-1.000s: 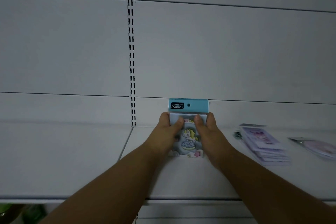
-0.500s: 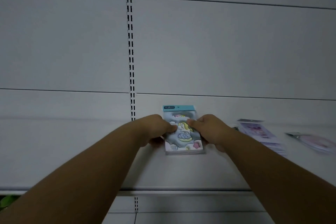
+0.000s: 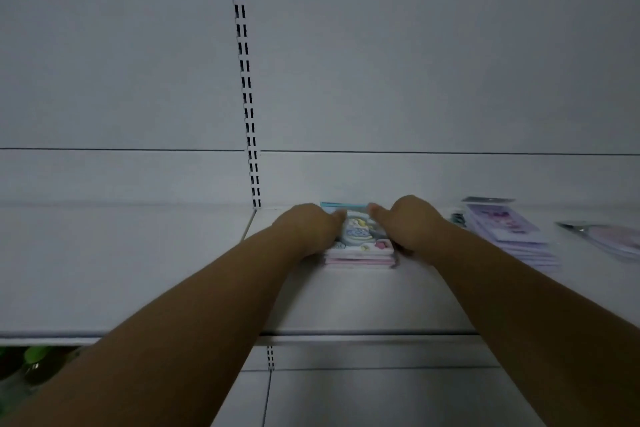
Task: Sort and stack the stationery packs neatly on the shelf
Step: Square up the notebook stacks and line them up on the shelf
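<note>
My left hand (image 3: pixel 311 225) and right hand (image 3: pixel 405 222) grip the pack stack (image 3: pixel 360 246) from either side on the shelf (image 3: pixel 346 305); its long axis runs near-to-far, both equally close.

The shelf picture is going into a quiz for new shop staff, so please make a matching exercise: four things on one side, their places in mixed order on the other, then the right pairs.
Things:
1. stack with the cartoon pack on top
2. purple stack
3. slotted upright strip
4. left hand

Places:
A. runs up the back wall, left of the hands
B. lies flat on the shelf, right of the right hand
C. pressed against the left side of the held stack
D. between the two hands, near the back wall

Pairs: 1-D, 2-B, 3-A, 4-C
</note>
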